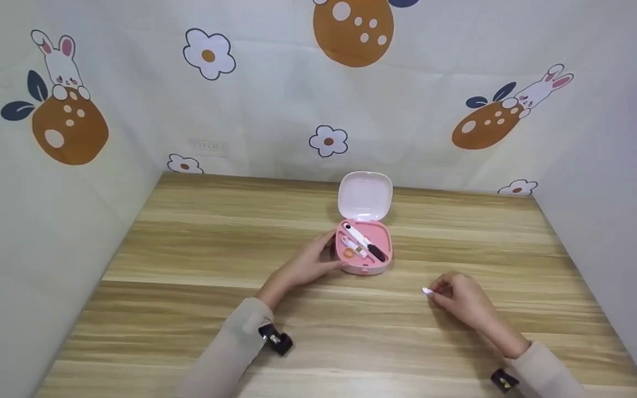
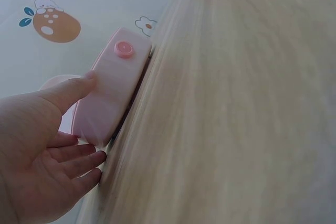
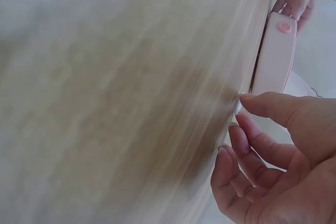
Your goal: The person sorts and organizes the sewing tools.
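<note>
A pink and white case (image 1: 365,271) stands on the table with its white lid (image 1: 365,194) raised. My left hand (image 1: 308,261) holds its left side, the thumb on the front face near the corner and the fingers along the side, as the left wrist view shows. Inside lie a long white tool with a black end (image 1: 375,252), a smaller white piece (image 1: 354,246) and a tan ring (image 1: 348,253). To the right of the case, my right hand (image 1: 465,301) pinches a small white piece (image 1: 427,291) between thumb and index finger; its kind is too small to tell.
The wood-grain table (image 1: 197,221) reaches to a printed fabric backdrop (image 1: 263,110) at the back and both sides. The open lid stands close to the back fabric. Small black devices (image 1: 277,339) are strapped to both sleeves.
</note>
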`<state>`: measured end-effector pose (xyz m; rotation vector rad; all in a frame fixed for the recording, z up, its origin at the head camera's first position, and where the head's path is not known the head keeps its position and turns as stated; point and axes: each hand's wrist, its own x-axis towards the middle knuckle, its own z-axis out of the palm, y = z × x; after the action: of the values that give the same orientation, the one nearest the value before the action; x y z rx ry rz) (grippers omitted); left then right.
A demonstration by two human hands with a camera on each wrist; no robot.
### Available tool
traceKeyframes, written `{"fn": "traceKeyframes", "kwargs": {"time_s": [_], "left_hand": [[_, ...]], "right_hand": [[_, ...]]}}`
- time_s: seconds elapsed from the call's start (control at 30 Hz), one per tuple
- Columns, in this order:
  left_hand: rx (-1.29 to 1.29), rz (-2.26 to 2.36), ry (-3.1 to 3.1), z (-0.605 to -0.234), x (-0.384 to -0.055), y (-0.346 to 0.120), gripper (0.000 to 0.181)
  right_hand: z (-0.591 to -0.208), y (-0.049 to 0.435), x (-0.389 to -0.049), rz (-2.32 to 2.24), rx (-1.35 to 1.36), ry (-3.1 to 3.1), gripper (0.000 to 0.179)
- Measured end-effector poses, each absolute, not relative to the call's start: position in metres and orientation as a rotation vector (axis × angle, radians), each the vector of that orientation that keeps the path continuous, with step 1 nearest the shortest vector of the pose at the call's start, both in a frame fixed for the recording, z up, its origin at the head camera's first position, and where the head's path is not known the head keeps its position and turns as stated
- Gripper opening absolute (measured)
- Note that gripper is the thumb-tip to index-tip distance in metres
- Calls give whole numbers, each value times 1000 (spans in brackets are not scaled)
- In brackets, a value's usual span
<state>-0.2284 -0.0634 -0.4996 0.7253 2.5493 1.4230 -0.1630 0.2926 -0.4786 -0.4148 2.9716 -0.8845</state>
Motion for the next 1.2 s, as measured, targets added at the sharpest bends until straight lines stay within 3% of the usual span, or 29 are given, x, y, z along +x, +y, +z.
{"fn": "traceKeyframes", "kwargs": {"time_s": [1.2], "left_hand": [[745,1458,2536,-499,-227,-63,81]], "right_hand": [[-476,293,-167,-1076,-501,2873,7]]}}
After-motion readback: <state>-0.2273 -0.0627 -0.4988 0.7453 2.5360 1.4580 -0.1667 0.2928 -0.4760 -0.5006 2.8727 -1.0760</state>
